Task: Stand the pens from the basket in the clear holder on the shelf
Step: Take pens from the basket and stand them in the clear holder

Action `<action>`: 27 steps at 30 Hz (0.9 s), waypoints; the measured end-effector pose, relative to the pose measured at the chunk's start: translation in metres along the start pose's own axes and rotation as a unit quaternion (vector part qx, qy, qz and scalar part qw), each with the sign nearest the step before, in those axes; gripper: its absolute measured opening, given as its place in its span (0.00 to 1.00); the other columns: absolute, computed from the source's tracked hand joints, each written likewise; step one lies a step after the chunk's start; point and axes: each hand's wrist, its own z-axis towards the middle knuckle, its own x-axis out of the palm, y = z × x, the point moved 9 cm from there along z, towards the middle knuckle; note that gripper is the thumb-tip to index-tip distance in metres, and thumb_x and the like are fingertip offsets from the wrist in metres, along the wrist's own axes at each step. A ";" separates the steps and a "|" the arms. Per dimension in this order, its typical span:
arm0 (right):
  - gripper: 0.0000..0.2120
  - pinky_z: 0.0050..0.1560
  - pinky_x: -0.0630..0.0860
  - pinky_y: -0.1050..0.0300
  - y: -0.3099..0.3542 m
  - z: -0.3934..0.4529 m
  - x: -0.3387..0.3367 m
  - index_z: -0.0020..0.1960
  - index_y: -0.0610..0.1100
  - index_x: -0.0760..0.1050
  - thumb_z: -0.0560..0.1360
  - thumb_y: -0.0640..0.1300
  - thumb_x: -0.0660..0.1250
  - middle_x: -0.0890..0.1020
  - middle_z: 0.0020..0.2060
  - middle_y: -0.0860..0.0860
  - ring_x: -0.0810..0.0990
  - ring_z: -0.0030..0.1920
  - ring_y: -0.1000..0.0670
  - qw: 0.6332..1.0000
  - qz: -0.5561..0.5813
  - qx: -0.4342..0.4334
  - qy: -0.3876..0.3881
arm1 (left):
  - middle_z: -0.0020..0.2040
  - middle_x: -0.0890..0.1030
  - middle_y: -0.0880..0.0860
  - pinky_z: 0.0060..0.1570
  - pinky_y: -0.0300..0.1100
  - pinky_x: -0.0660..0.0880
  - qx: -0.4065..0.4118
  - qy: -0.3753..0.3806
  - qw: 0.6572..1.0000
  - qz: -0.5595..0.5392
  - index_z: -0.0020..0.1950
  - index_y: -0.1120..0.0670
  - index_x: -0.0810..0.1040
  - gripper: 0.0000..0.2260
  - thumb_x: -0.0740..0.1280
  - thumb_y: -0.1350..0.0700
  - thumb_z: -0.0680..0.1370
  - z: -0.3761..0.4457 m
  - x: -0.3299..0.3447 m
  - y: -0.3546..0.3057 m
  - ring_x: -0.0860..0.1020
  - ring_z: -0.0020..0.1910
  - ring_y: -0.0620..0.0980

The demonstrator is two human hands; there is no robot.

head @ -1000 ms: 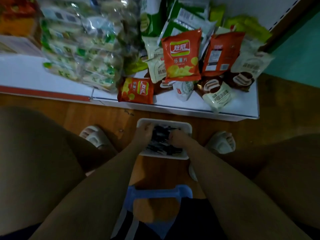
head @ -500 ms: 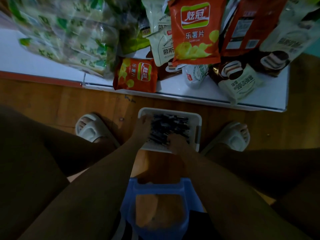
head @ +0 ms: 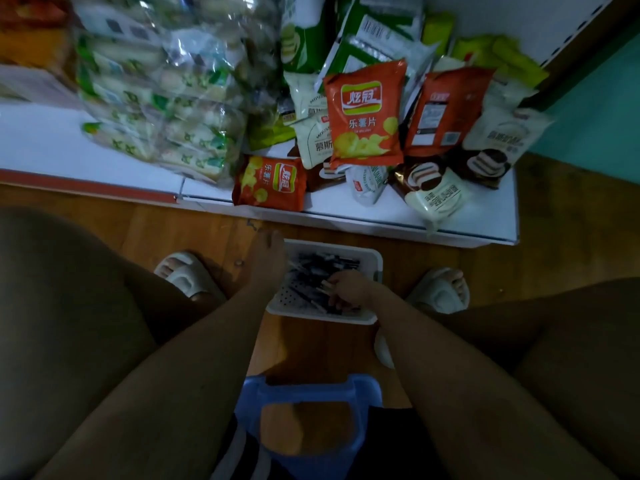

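A white perforated basket (head: 371,259) sits on the wooden floor between my feet, holding several dark pens (head: 322,268) in a loose pile. My right hand (head: 348,289) is inside the basket, its fingers curled round a few pens near the middle. My left hand (head: 266,265) lies along the basket's left rim with its fingers straight, pointing toward the shelf, holding nothing that I can see. The clear holder is not in view.
A low white shelf (head: 485,216) runs across just beyond the basket, piled with snack bags (head: 363,116) and wrapped packs (head: 156,109). My slippered feet (head: 183,271) (head: 440,289) flank the basket. A blue stool (head: 304,393) is under me.
My left hand has come out of the pen pile and now lies at the basket's left rim. My right hand has moved to the middle of the basket and closed on pens.
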 end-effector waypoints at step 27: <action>0.11 0.24 0.54 0.62 0.198 -0.300 -0.127 0.52 0.44 0.67 0.84 0.50 0.52 0.65 0.28 0.52 0.59 0.23 0.54 0.866 0.272 -0.372 -0.194 | 0.58 0.79 0.51 0.52 0.45 0.75 0.457 -0.060 0.887 0.025 0.66 0.51 0.73 0.15 0.56 0.48 0.83 -0.156 -0.134 -0.315 0.77 0.55 0.49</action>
